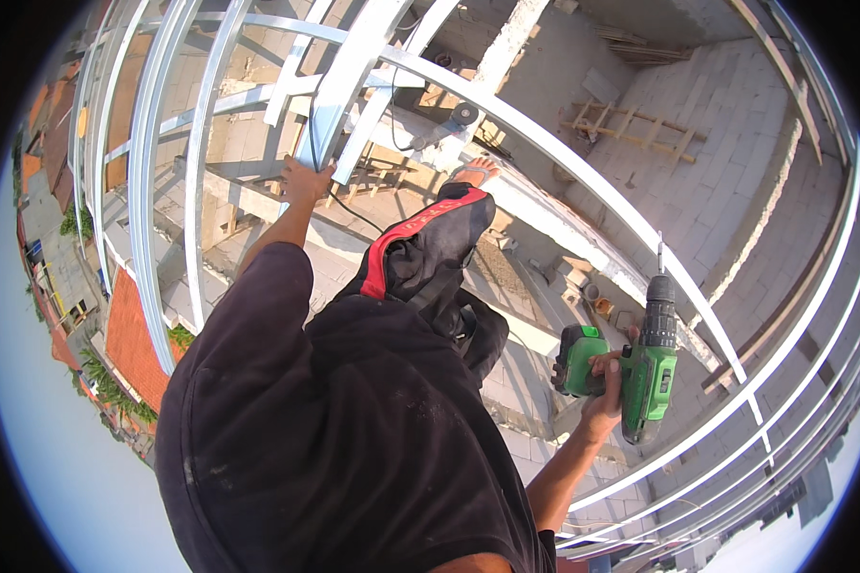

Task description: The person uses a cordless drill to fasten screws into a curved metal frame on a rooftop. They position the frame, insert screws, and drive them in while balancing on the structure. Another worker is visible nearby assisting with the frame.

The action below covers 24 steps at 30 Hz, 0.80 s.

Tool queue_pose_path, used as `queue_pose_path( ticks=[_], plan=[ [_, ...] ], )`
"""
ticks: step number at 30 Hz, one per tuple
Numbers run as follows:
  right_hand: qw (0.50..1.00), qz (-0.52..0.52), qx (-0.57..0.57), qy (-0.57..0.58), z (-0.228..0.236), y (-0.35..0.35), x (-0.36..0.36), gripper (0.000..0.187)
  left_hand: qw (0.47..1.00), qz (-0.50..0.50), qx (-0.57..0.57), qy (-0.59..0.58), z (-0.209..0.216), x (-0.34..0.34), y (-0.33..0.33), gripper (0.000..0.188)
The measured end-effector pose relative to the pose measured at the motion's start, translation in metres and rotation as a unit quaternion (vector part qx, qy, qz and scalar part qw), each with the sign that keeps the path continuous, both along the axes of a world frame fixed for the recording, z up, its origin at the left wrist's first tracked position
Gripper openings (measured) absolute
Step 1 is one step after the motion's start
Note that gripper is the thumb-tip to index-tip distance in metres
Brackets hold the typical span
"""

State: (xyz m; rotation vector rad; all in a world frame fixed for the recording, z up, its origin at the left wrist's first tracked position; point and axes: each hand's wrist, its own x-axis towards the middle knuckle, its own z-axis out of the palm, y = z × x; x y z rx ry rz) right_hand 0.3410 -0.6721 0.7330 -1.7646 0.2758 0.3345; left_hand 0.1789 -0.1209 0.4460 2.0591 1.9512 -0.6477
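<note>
My right hand (602, 393) is wrapped round the handle of a green and black cordless drill (650, 382). The drill's chuck and thin bit point toward the far side, and its battery is to the left of the hand. On the left, my left hand (306, 181) grips the near end of a wide silvery steel channel (342, 95). A black cable (342, 202) runs along that channel and past the hand. Beyond my foot, an angle grinder (461, 116) lies on top of a narrow wall.
Long steel roof members (583, 143) cross around me on both sides. My sandalled foot (476, 172) rests on the rough wall top (545, 205). Far below lie a block floor (707, 105), a wooden ladder-like frame (640, 129) and rubble. Orange roof tiles (136, 334) show at the left.
</note>
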Motion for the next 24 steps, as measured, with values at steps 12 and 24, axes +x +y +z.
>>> queue_pose_path(
  ticks=[12, 24],
  plan=[
    [0.983, 0.125, -0.132, 0.023, -0.096, 0.05, 0.18, 0.053, 0.995, -0.007, -0.016, 0.094, 0.006, 0.02, -0.002, 0.104],
    [0.978, 0.142, -0.085, 0.126, -0.146, 0.082, 0.236, 0.053, 0.997, -0.003, -0.017, 0.078, 0.011, 0.023, -0.004, 0.104]
  ],
)
